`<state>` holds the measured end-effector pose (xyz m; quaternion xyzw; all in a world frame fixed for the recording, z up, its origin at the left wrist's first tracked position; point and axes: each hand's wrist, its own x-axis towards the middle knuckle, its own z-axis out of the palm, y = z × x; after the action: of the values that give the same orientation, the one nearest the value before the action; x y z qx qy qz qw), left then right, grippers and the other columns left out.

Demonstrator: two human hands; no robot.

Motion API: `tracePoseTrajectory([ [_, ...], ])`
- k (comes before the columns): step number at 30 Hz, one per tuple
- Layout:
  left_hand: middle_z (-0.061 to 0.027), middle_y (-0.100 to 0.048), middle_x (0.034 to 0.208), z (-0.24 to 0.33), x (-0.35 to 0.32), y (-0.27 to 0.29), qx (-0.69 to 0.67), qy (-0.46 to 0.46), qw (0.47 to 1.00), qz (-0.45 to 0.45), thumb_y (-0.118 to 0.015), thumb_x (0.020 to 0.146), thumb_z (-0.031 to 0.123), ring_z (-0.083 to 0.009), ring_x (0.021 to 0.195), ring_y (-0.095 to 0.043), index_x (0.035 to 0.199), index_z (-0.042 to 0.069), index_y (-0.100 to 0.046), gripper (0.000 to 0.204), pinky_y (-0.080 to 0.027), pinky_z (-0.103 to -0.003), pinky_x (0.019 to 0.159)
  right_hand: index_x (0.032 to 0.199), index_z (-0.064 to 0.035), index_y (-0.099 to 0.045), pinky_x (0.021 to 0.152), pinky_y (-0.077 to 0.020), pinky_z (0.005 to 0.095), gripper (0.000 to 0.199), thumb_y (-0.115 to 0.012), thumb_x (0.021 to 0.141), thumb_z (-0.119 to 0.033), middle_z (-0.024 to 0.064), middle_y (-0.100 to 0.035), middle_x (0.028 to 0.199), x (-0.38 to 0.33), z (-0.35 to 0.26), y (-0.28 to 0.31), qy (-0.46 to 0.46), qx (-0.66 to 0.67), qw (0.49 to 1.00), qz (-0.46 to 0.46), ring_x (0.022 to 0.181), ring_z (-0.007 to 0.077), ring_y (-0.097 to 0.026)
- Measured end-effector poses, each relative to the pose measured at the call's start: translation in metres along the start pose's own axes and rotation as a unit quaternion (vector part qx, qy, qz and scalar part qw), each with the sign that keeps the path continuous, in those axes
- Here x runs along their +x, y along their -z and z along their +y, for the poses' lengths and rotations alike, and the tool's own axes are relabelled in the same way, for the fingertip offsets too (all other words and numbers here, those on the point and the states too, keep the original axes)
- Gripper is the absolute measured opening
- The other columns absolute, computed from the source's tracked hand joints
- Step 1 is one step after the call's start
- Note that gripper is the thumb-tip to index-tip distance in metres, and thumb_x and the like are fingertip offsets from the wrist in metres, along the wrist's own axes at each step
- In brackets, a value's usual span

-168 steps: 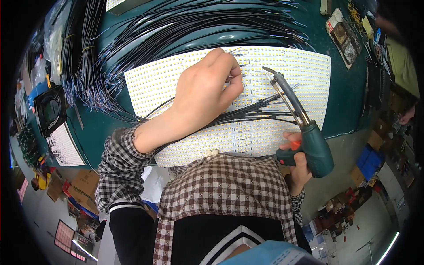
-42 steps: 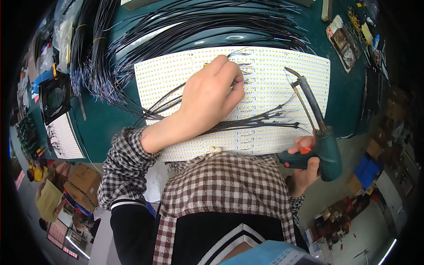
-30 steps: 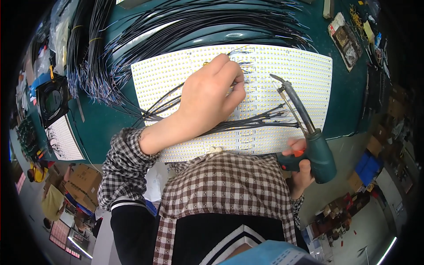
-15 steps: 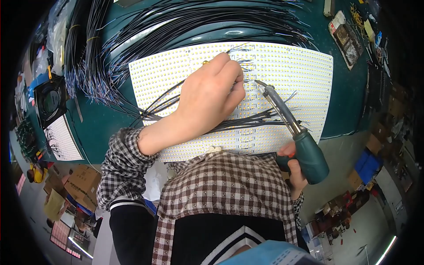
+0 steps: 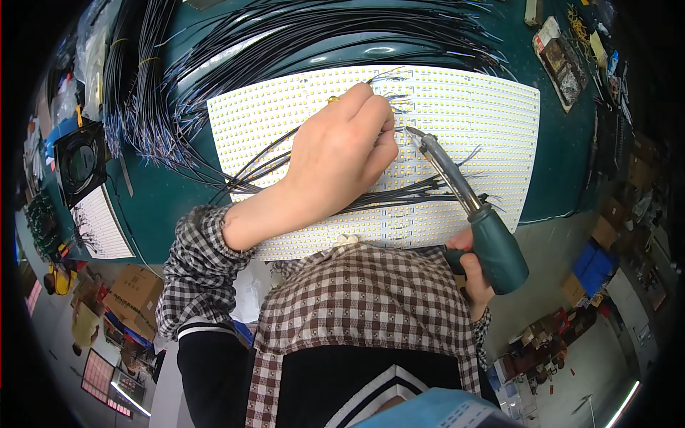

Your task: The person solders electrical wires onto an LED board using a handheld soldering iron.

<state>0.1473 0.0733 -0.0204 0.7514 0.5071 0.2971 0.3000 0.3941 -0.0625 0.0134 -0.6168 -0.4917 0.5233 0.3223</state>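
Right hand point(image 5: 472, 274): closed around a teal-handled soldering iron point(image 5: 464, 202), tip beside the left fingertips. Left hand point(image 5: 342, 153): fingers curled, pressing thin black wires point(image 5: 399, 196) onto white LED panel point(image 5: 492, 121). Panel lies on green bench point(image 5: 564, 164).

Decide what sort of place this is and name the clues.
Probably an electronics assembly workshop: a soldering iron in the right hand, a white LED panel and bundles of black wires on a green workbench.

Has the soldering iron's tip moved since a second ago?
Yes. The soldering iron tip has swung left across the LED panel, toward the left hand.
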Motion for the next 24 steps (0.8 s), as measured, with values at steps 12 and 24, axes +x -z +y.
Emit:
tracePoseTrajectory([
  [12,-0.0066,-0.051,0.074,0.000,0.000,-0.001,0.007,-0.007,1.000,0.007,-0.065,0.071,-0.002,-0.0207,0.058,-0.053,0.078,0.005,-0.053,0.015,-0.041,-0.030,0.049,0.097,0.0029,-0.054,0.075,-0.0487,0.0346,0.035,-0.063,0.089,-0.030,0.0123,-0.058,0.089,0.000,0.002,-0.001,-0.006,-0.019,1.000,-0.004,0.083,0.0211,-0.058],
  [24,-0.0113,-0.050,0.073,-0.001,0.000,-0.002,-0.005,-0.008,1.000,0.003,-0.064,0.070,0.002,-0.0300,0.062,-0.054,0.078,0.004,-0.051,0.016,-0.044,-0.039,0.053,0.096,0.0034,-0.053,0.074,-0.0504,0.0348,0.035,-0.061,0.089,-0.030,0.0133,-0.057,0.089,0.006,-0.012,-0.008,0.015,0.071,0.997,0.013,0.083,0.0227,-0.059],
])
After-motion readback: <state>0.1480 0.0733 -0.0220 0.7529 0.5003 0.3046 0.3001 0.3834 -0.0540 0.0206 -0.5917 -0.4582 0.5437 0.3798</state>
